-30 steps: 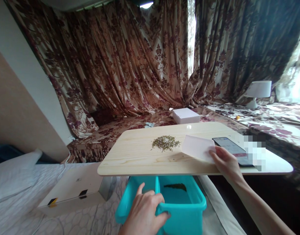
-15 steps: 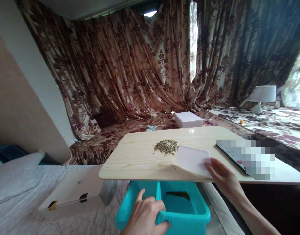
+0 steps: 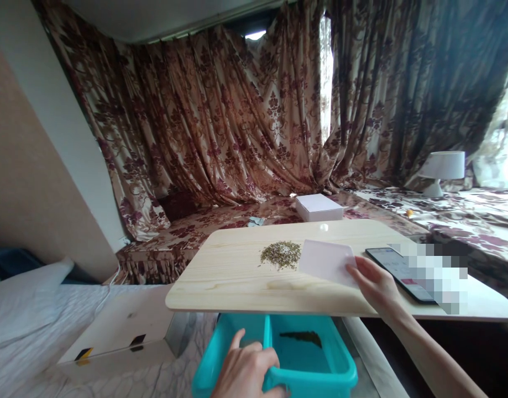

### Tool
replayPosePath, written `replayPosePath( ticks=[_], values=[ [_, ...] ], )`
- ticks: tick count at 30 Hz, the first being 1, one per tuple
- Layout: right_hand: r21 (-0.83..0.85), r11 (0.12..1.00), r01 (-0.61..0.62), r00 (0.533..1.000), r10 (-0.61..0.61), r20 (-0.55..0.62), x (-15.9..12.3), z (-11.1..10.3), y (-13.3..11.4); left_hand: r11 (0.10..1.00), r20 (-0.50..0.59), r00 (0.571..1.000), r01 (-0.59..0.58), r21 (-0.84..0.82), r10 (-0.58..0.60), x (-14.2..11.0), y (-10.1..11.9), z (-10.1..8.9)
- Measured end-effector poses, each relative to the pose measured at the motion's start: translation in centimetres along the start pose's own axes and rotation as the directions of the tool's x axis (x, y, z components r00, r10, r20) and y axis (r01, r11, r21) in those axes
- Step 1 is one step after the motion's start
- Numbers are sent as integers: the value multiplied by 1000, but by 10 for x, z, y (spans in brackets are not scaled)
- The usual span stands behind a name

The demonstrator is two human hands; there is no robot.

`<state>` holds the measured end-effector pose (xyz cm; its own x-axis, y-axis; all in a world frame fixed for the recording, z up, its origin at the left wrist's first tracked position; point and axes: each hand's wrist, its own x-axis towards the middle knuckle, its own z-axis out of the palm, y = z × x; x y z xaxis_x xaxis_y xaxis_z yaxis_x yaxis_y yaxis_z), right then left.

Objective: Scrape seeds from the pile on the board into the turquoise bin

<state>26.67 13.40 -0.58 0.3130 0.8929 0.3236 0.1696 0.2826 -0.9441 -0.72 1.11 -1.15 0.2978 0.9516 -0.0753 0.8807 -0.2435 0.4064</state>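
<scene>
My right hand (image 3: pixel 375 286) pinches a white plastic scraper card (image 3: pixel 326 261) that rests tilted on the pale wooden board (image 3: pixel 237 276), its far edge touching a small heap of greenish-brown seeds (image 3: pixel 281 254). My left hand (image 3: pixel 247 370) grips the near rim of a turquoise plastic bin (image 3: pixel 332 376) that sits below the board's front edge. A dark streak of seeds (image 3: pixel 304 337) lies in the bin's right compartment.
A phone (image 3: pixel 398 266) lies on the board right of my right hand, partly blurred. A white box (image 3: pixel 319 207) sits behind the board on the patterned couch. A flat white carton (image 3: pixel 121 329) lies on the bed at left. A lamp (image 3: pixel 440 171) stands far right.
The scraper card moved back from the board's front edge up to the right side of the seed heap. My left hand stayed on the bin rim.
</scene>
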Motion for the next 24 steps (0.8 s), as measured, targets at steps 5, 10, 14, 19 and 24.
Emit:
replayPosePath(
  ticks=[5, 10, 14, 19, 24],
  values=[
    [-73, 996, 41, 999, -40, 12, 20, 12, 12, 1000, 0, 1000, 4, 8, -4, 1, -1, 1],
    [-99, 993, 60, 998, -58, 31, 22, 17, 18, 1000, -12, 1000, 7, 3, -7, 0, 1, 1],
    [-101, 994, 37, 999, -33, 39, 22, 16, 18, 1000, -7, 1000, 4, -1, -4, 0, -1, 1],
    [-78, 997, 14, 1000, -12, 26, 21, 16, 14, 1000, -27, 1000, 8, 5, -8, 0, 1, 1],
    [-89, 996, 18, 999, -14, 45, 21, 18, 14, 1000, -31, 999, 8, 7, -8, -2, 3, 0]
  ],
)
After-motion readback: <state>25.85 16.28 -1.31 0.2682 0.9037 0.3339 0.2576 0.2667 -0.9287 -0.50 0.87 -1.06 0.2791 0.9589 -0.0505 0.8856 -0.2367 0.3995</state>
